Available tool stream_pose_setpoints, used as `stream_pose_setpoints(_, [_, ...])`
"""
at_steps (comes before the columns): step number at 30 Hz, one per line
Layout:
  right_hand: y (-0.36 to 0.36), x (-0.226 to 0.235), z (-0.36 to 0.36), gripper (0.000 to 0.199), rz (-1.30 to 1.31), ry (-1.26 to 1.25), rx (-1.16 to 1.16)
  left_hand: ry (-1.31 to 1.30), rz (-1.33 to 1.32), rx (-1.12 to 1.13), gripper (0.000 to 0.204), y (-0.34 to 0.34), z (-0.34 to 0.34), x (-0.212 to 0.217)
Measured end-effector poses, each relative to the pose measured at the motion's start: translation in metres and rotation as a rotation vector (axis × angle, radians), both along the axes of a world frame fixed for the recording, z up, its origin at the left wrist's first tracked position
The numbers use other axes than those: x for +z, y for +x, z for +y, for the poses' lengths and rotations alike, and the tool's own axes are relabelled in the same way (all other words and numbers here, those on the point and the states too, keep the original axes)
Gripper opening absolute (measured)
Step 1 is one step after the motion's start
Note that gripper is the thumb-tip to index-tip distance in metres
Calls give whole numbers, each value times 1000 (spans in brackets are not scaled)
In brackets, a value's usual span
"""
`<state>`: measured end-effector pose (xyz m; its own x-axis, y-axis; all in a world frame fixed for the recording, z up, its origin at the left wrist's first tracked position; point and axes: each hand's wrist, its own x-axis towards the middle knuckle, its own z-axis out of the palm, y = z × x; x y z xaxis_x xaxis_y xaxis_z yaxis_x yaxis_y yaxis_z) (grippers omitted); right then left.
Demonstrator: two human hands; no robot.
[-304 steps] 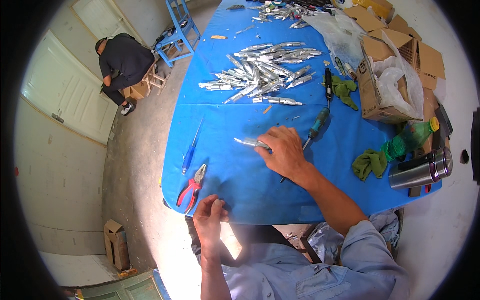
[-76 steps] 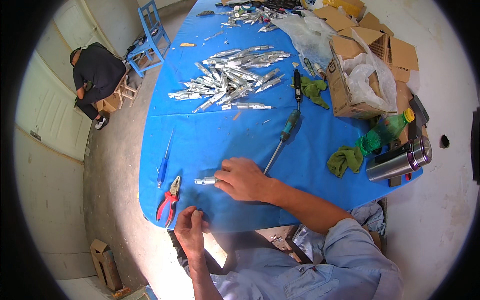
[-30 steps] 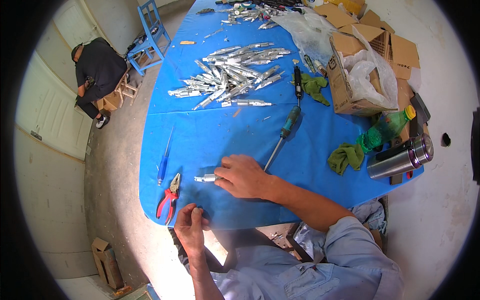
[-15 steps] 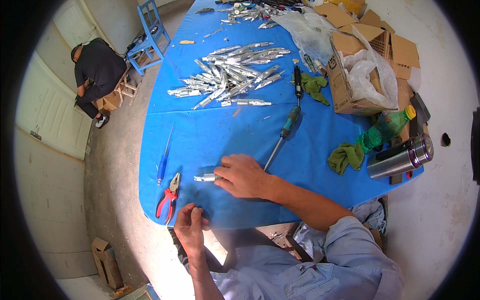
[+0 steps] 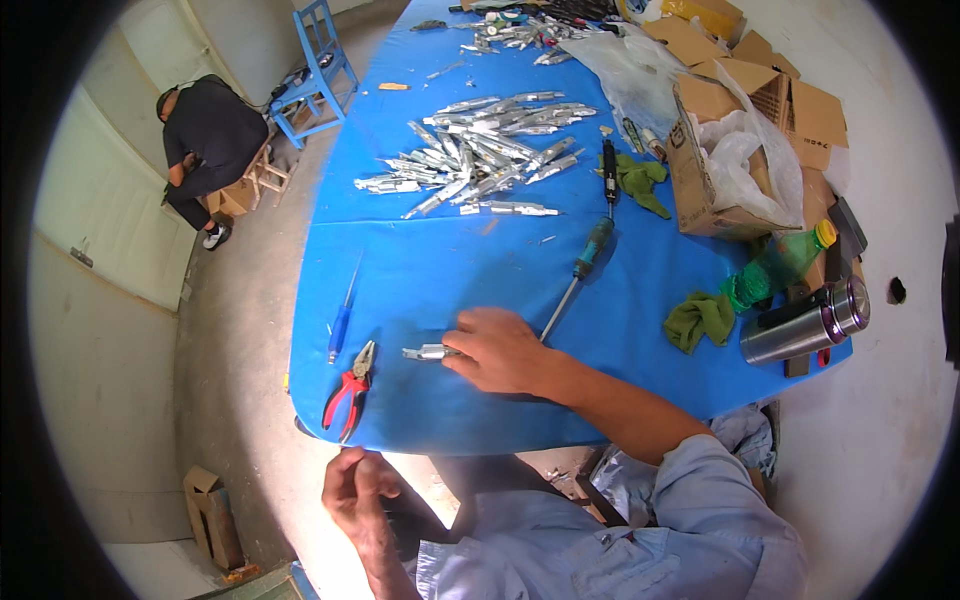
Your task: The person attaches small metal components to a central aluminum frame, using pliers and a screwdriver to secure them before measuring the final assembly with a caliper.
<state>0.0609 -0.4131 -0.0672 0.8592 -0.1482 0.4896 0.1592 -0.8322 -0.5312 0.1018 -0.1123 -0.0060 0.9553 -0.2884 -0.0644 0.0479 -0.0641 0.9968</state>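
My right hand (image 5: 497, 350) rests on the blue-covered table, its fingers closed over a slim silver metal part (image 5: 427, 352) whose left end sticks out. Off the table's front edge, my left hand (image 5: 360, 497) has its fingers curled in; whatever they may hold is hidden. Just beyond it lie red-handled pliers (image 5: 350, 398), jaws pointing away. A blue-handled screwdriver (image 5: 341, 326) lies past the pliers. Beyond my right hand, a long screwdriver with a black and teal handle (image 5: 594, 248) lies slantwise. A heap of similar silver parts (image 5: 470, 150) covers the middle of the table.
At the right stand a cardboard box (image 5: 700, 190) with plastic wrap, a green bottle (image 5: 775, 265), a steel flask (image 5: 795, 325) and a green cloth (image 5: 698, 320). More parts (image 5: 520, 33) lie at the far end. A person (image 5: 212, 140) sits at the left, near a blue chair (image 5: 318, 85).
My left hand has drawn back and left, off the table edge. My right hand stays on the silver part. The whole view has shifted slightly.
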Motion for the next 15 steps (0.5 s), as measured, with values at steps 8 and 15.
stream_pose_setpoints(8, [-3, 8, -1, 18, -38, 14, 7, 968, -470, 158, 37, 0, 222, -198])
stream_pose_setpoints(15, [2, 8, -1, 18, -5, -19, -18, 986, -290, 16, 7, -78, 232, -240])
